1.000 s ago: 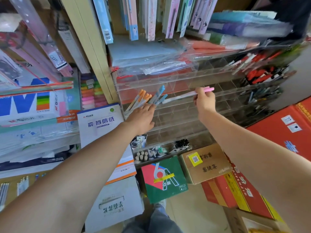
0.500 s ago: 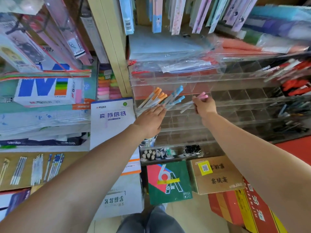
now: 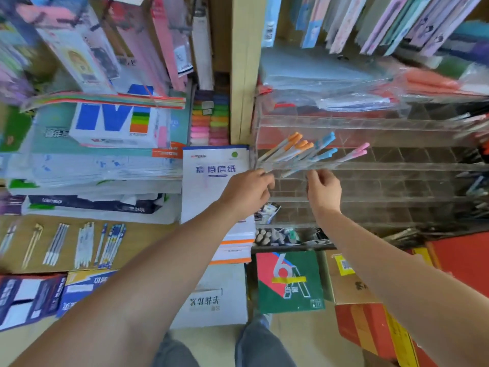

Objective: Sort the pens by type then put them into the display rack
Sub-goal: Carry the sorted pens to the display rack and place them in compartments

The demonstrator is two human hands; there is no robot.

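A: Pens?
B: Orange, blue and pink caps, leaning in the clear display rack, upper left.
A: Hands?
B: Left hand and right hand have fingers curled at the pens' lower ends; whether they grip, cannot tell

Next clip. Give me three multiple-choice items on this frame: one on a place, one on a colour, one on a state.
1. Where do the pink-capped pens sit in the display rack?
A. left of the orange-capped pens
B. right of the blue-capped pens
C. on the bottom row

2. What cap colour has the leftmost group in the rack?
A. green
B. orange
C. black

3. How do the racked pens stand?
A. lying flat
B. caps pointing down
C. tilted, caps up toward the right

Key: B, the pink caps are furthest right; B, the orange caps are furthest left; C, every pen leans with its cap up and to the right.
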